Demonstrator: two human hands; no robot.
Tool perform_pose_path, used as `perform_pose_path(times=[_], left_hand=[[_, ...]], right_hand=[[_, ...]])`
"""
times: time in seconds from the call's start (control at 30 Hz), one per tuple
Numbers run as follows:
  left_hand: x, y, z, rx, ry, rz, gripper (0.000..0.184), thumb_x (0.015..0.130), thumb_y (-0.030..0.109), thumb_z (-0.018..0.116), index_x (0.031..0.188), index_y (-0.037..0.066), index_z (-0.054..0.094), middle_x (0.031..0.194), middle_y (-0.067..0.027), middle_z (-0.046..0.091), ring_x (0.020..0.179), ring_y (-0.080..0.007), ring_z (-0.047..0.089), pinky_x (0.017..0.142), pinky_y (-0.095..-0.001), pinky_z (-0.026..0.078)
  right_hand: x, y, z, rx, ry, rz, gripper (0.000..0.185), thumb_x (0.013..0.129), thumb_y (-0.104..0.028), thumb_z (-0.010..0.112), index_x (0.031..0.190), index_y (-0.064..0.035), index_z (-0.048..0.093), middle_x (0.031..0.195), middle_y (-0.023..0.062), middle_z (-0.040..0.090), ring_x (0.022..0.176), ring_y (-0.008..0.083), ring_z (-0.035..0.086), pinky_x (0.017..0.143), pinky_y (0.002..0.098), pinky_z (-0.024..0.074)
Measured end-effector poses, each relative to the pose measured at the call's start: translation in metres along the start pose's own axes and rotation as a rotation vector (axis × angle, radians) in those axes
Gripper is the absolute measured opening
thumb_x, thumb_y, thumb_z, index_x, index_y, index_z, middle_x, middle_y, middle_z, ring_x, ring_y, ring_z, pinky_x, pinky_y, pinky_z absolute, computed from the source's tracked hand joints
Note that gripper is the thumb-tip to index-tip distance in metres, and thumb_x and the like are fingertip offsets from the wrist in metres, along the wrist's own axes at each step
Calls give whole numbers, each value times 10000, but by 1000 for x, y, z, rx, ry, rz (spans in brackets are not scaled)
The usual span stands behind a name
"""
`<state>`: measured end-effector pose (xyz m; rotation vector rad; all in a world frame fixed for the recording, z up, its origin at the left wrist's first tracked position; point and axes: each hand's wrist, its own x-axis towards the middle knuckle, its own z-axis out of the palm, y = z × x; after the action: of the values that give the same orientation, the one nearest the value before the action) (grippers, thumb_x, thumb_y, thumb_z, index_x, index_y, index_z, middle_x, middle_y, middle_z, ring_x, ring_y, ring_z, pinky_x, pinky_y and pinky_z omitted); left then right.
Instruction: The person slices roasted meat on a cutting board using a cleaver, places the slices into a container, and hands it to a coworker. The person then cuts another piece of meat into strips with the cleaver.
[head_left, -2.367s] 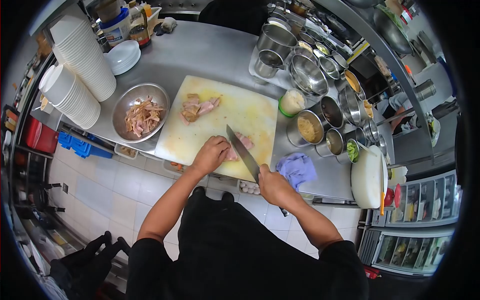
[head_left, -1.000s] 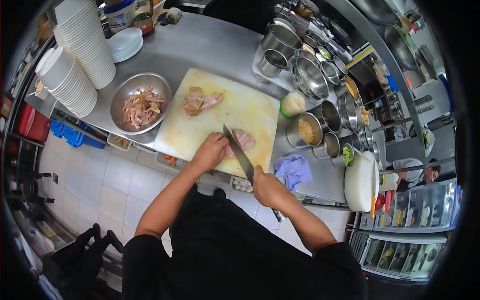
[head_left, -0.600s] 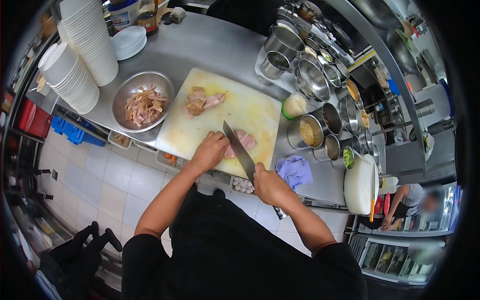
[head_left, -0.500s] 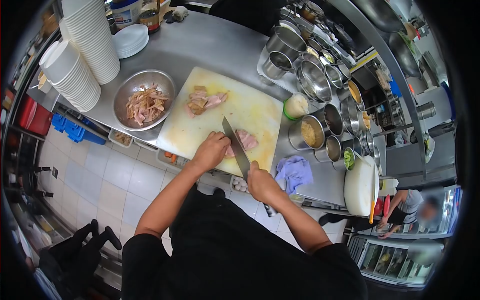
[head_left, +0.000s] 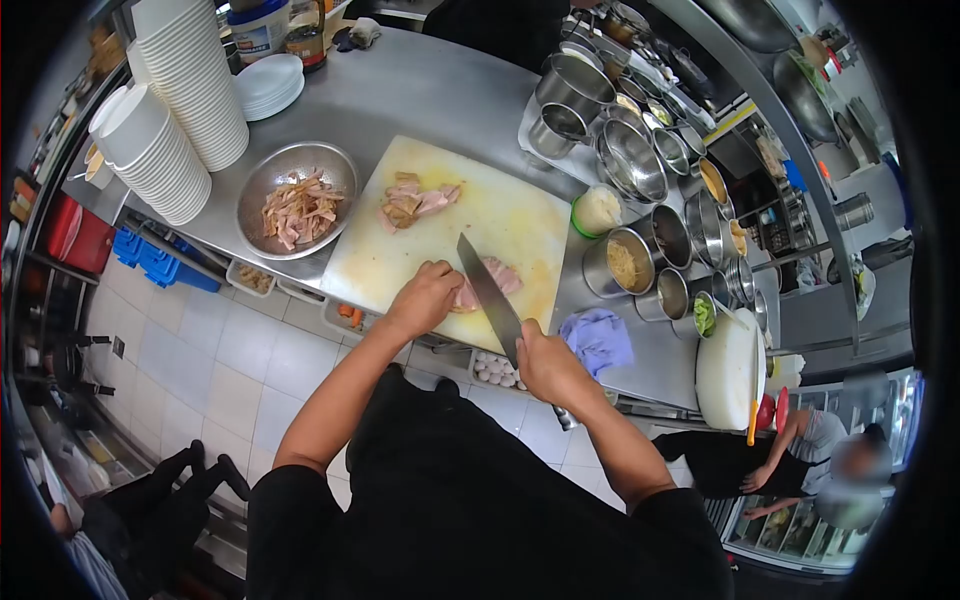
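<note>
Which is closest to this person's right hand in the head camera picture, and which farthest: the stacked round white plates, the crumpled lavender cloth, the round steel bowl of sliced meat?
From the right hand, nearest first:
1. Crumpled lavender cloth, just to its right.
2. Round steel bowl, left of the cutting board.
3. Stacked white plates, beyond the bowl.

Head-worn camera, looking forward and down
From above the wearer's torso [head_left: 480, 490] at bottom centre, it sees the nearby worktop [head_left: 430, 95] across the middle, its round view black at the corners.
</note>
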<state>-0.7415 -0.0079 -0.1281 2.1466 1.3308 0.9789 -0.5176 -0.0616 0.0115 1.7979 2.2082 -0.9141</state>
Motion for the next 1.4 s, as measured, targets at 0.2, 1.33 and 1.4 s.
perform_pose_path(times=[0.2,1.33,1.4], left_hand=[[-1,-4,5,31,-17,2,122,872,19,636,991,25,663,974,-163,615,960,-377,591,856,-447,512],[-12,-4,-5,-141,96,-42,84,858,-16,652,940,-3,634,910,-188,585,922,-394,581,835,-454,493],[-12,-1,-10,-79,136,-4,78,863,-13,654,939,-4,639,910,-183,587,909,-391,585,831,-451,495]], right_hand=[[4,-16,5,-3,-78,7,249,941,-57,479,1126,109,471,983,431,643,972,566,651,881,582,501],[15,-18,7,21,-72,-19,233,952,-67,439,1113,101,461,916,417,655,917,566,665,884,589,509],[4,-23,-6,4,-66,-35,222,953,-69,443,1102,94,461,917,417,654,914,566,665,878,592,509]])
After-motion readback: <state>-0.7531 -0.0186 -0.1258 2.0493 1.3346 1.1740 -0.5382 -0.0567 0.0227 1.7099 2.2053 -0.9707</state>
